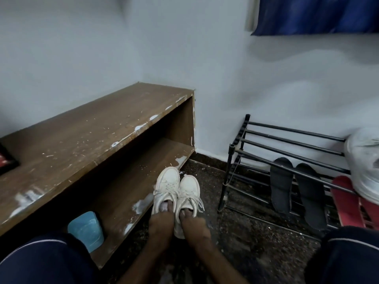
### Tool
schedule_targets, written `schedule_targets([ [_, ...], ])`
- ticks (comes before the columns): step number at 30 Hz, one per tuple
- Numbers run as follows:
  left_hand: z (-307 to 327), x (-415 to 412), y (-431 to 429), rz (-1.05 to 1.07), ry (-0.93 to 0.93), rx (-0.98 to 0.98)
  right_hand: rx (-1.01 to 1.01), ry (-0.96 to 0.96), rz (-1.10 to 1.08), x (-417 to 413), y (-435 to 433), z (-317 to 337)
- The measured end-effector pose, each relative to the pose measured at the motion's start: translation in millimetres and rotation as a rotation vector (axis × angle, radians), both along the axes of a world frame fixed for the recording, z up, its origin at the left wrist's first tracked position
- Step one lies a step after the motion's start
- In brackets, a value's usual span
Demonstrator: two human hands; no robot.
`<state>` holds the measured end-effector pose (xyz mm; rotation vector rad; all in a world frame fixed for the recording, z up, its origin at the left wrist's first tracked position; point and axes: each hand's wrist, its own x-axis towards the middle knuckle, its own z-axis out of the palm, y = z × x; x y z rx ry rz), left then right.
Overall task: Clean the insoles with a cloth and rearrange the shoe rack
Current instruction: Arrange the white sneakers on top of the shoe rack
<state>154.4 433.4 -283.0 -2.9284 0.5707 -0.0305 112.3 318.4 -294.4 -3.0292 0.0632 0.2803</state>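
Two white lace-up sneakers stand side by side on the dark floor, toes pointing away from me. My left hand (pixel 161 223) grips the left sneaker (pixel 167 187) with its fingers hooked into the opening. My right hand (pixel 193 225) grips the right sneaker (pixel 187 193) the same way. A black metal shoe rack (pixel 287 140) stands to the right against the wall. Two dark insoles (pixel 281 185) (pixel 310 193) lie on its lower bars. A white cloth (pixel 365 160) hangs over the rack's right end.
A worn brown wooden shelf unit (pixel 92 130) runs along the left wall, with a blue object (pixel 86 229) in its lower compartment. Red items (pixel 346 201) lie on the rack at the right. My knees in dark shorts fill both lower corners. A blue curtain (pixel 315 15) hangs top right.
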Motion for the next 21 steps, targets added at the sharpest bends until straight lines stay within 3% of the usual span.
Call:
schedule_targets([
  [1,24.0,-6.6,-1.6,0.053,0.056,0.011,-0.054,-0.071,-0.018,-9.3,2.8,25.1],
  [2,43.7,-11.5,-1.9,0.097,0.023,0.013,-0.082,-0.037,-0.011,-14.9,4.4,48.8],
  [4,78.3,-25.7,-1.8,0.068,-0.091,0.061,-0.172,-0.164,0.149,-22.4,6.2,78.5],
  [8,150.0,-49.2,-6.8,0.099,0.018,-0.022,-0.141,-0.228,0.114,-41.6,0.4,140.4],
  [15,246.2,-47.5,-42.8,-0.151,-0.212,-0.17,-0.229,-0.379,0.072,-65.4,-65.6,258.4],
  [21,312.6,-8.3,-137.0,-0.278,-0.079,-0.247,-0.336,-0.359,-0.034,-65.1,-169.9,325.6],
])
